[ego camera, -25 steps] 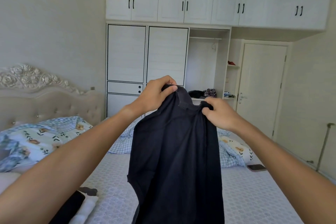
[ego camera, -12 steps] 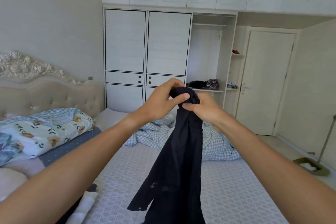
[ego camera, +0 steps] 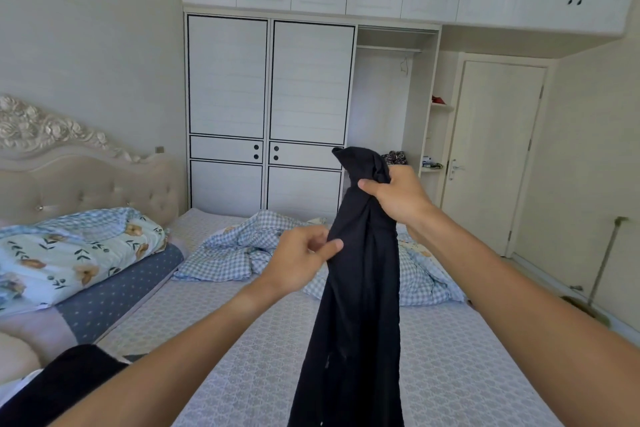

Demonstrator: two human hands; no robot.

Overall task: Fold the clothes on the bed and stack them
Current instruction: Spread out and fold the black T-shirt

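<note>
A black garment (ego camera: 356, 305) hangs lengthwise in the air above the bed (ego camera: 263, 350), folded into a narrow strip. My right hand (ego camera: 398, 198) is shut on its bunched top end, which sticks up above the fist. Lower and to the left, my left hand (ego camera: 301, 256) pinches the garment's left edge between thumb and fingers. The strip's lower end drops out of the frame at the bottom. At the bottom left lies more dark clothing (ego camera: 65, 378) with something white under it, partly hidden by my left forearm.
A crumpled blue checked quilt (ego camera: 242, 246) lies across the far part of the bed. A floral quilt (ego camera: 69, 253) is piled by the padded headboard (ego camera: 90, 180) at the left. White wardrobes (ego camera: 270, 90) fill the far wall; a door (ego camera: 491, 149) stands at the right.
The garment, earlier held wide at both shoulders, was gathered into a narrow strip. My left hand has let go of the top and dropped to pinch the left edge lower down.
</note>
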